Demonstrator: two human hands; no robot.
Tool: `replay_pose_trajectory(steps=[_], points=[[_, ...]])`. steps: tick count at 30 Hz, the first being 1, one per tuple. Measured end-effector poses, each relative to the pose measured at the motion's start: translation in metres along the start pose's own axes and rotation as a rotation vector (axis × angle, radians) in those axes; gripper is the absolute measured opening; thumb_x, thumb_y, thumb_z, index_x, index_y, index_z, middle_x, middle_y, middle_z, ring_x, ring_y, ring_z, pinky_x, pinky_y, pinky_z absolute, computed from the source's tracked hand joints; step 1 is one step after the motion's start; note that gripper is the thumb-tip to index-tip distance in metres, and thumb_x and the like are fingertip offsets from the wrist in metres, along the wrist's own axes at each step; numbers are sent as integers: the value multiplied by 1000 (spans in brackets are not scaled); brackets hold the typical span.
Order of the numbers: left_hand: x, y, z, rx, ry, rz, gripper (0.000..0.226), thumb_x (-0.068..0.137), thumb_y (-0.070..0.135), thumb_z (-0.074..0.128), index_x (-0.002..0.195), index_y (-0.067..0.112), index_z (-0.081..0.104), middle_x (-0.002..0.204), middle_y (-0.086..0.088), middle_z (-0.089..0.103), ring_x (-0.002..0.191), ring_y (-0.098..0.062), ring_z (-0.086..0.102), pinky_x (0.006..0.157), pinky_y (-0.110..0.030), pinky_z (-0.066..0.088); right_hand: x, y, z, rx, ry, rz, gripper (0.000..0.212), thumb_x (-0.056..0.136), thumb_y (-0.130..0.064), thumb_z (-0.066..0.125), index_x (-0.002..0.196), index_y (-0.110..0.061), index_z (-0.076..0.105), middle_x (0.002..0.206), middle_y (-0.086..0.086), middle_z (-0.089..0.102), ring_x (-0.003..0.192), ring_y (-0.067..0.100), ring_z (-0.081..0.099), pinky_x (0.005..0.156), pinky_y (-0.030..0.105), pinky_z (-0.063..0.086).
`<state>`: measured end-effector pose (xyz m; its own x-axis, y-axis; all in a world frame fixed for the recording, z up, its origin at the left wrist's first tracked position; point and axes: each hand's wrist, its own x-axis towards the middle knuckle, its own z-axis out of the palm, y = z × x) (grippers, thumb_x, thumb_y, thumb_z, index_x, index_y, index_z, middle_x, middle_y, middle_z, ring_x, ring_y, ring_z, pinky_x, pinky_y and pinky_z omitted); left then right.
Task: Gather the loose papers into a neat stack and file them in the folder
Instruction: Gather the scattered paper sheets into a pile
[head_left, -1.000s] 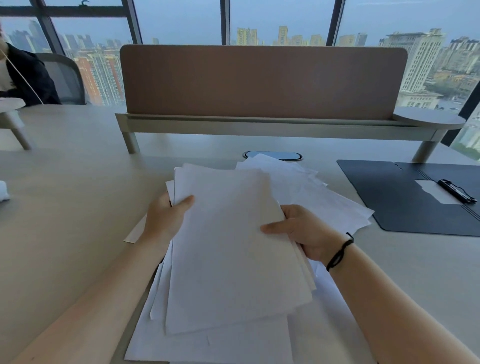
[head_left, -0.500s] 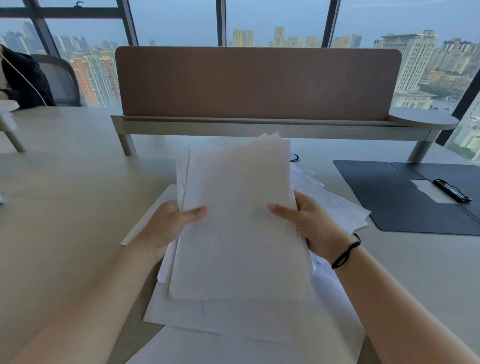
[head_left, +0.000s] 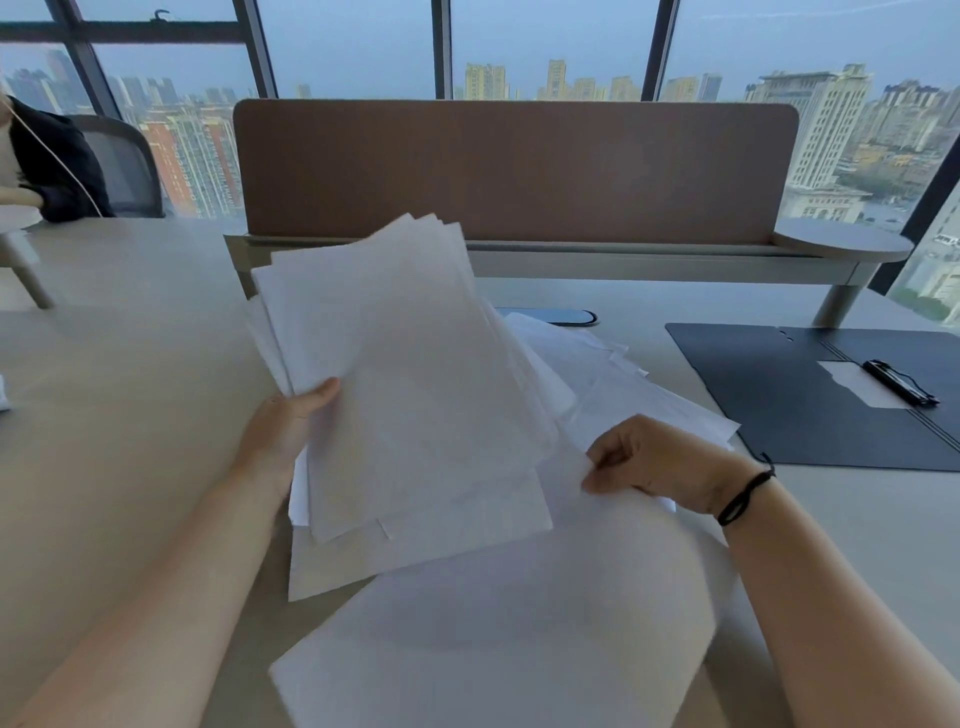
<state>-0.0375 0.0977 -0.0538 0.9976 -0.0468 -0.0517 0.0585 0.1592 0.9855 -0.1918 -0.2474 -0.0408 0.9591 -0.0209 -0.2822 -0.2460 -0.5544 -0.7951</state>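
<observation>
My left hand grips a bundle of white papers by its left edge, thumb on top, and holds it tilted up above the desk. My right hand is off the bundle and pinches the edge of a large loose sheet that curves up near me. More loose sheets lie fanned on the desk behind my right hand. The dark folder lies open flat at the right, with a black clip on a white slip inside it.
A brown divider panel on a grey shelf crosses the back of the desk. A dark cable port sits behind the papers. At far left a person in dark clothing sits by a chair. Bare desk lies left.
My right hand let go of the bundle and moved down right to pinch a loose sheet. My left hand alone now holds the bundle, raised and tilted left.
</observation>
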Motion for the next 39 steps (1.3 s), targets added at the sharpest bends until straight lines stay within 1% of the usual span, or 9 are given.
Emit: replay_pose_trajectory(steps=[4, 10, 15, 20, 24, 27, 30, 34, 39], points=[[5, -4, -14, -154, -32, -55, 79, 54, 47, 91, 123, 14, 71, 126, -8, 72, 113, -28, 69, 105, -46, 49, 4, 1, -9, 392, 416, 42, 24, 91, -7, 71, 68, -11, 65, 61, 3, 66, 42, 10, 60, 48, 19, 50], [-11, 7, 3, -185, -39, -25, 33, 90, 26, 67, 117, 9, 72, 110, -5, 78, 89, -17, 77, 74, -28, 62, 12, -4, -1, 909, 592, 67, 15, 101, -5, 54, 88, -6, 63, 94, 16, 72, 72, 26, 70, 71, 39, 62], [-15, -7, 18, -173, 61, -36, 37, 89, 30, 71, 120, 10, 72, 120, -6, 73, 110, -26, 69, 101, -37, 51, 10, -21, 32, 1091, 342, -55, 24, 95, 11, 50, 110, 2, 67, 92, 20, 74, 58, 23, 72, 55, 30, 62], [-29, -10, 40, -116, 93, 34, 14, 97, 24, 63, 110, 21, 64, 94, 13, 67, 80, 0, 62, 57, -8, 46, -3, -36, 65, 929, 202, -160, 37, 98, 11, 47, 93, -12, 75, 78, 7, 79, 63, 22, 76, 54, 32, 62], [-24, -11, 36, -158, 118, 51, 22, 95, 31, 65, 114, 21, 67, 97, 15, 70, 86, 1, 64, 67, -14, 48, -5, -36, 68, 982, 131, -182, 33, 97, 10, 49, 93, -11, 74, 80, 11, 77, 63, 25, 74, 56, 34, 61], [-23, -15, 35, -178, 81, 17, 34, 91, 34, 69, 120, 16, 71, 113, 4, 74, 104, -14, 69, 89, -30, 52, -4, -35, 72, 921, 27, -240, 29, 87, -1, 60, 84, -20, 82, 84, 8, 78, 70, 22, 76, 60, 32, 61], [-24, -8, 35, -100, 77, 77, 23, 93, 26, 67, 114, 17, 73, 105, 6, 75, 100, -16, 69, 79, -26, 51, -11, -37, 68, 789, -145, -312, 26, 83, -13, 64, 89, -28, 84, 91, -3, 81, 84, 13, 77, 70, 25, 60], [-22, 10, 28, 7, 19, 263, 14, 96, 12, 64, 102, 22, 72, 86, 16, 78, 88, -5, 71, 78, -20, 54, -13, -29, 32, 890, -398, -450, 37, 83, -13, 77, 120, -11, 74, 117, 10, 76, 112, 30, 70, 94, 42, 55], [-41, 53, 38, 68, -66, 541, 40, 92, 11, 67, 128, 25, 57, 125, -3, 69, 112, -16, 68, 96, -35, 56, -12, -42, -5, 858, -30, -406, 73, 69, -50, 84, 132, -16, 68, 118, 14, 74, 98, 31, 72, 82, 42, 56]])
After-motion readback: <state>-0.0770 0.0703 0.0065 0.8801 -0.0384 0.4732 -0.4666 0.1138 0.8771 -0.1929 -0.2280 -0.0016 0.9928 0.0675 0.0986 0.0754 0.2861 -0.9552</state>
